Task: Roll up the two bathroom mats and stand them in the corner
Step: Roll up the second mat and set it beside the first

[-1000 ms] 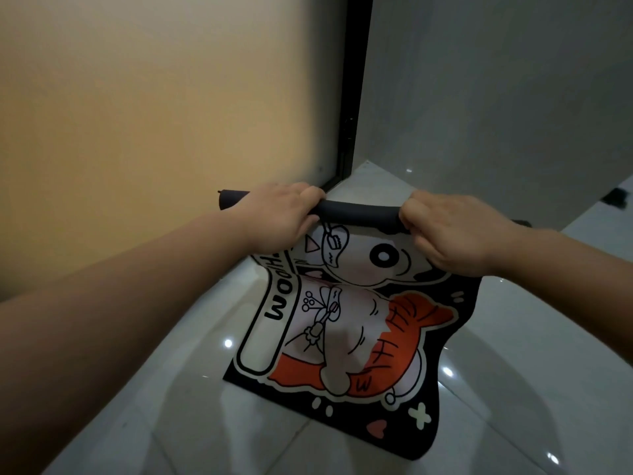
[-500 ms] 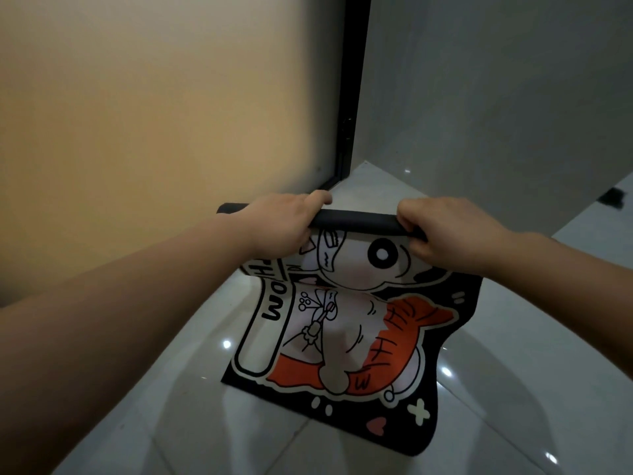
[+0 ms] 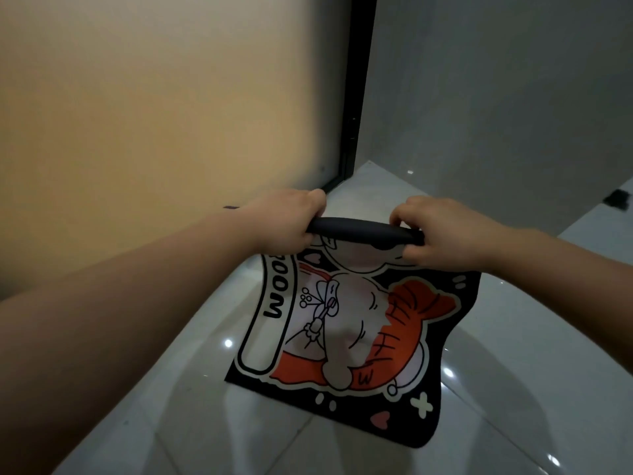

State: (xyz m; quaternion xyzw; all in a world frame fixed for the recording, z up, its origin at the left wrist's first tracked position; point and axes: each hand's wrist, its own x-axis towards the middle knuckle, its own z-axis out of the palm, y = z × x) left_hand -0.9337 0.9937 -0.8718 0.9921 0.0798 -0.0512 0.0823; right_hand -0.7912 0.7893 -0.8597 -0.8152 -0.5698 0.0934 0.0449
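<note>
Bath mat (image 3: 342, 330), partly rolled. Its upper end is wound into a narrow, matte black roll (image 3: 363, 229) that is held level above the tiled floor (image 3: 513, 371). The unrolled part hangs from the roll in a loose curve, printed side towards the camera, and its lower end rests on the floor near the corner of the room. The print shows a cartoon figure in cream and orange with black outlines, a cream band carrying the letters "OOM", and small hearts, dots and a cross on a black ground. The mat looks thin and flexible, with rounded corners. The left hand (image 3: 287, 224) grips the left end of the roll, fingers curled over the top. The right hand (image 3: 442, 234) grips the right end, fingers curled over it and thumb beneath. Both forearms reach forward, bare. The floor is glossy pale tile with thin grout lines and small light reflections. A smooth tan panel (image 3: 154, 114) stands on the left, edged by a vertical black frame (image 3: 356, 97). A plain grey wall (image 3: 496, 97) stands on the right, with a small dark object (image 3: 616, 200), too blurred to identify, at its foot.
</note>
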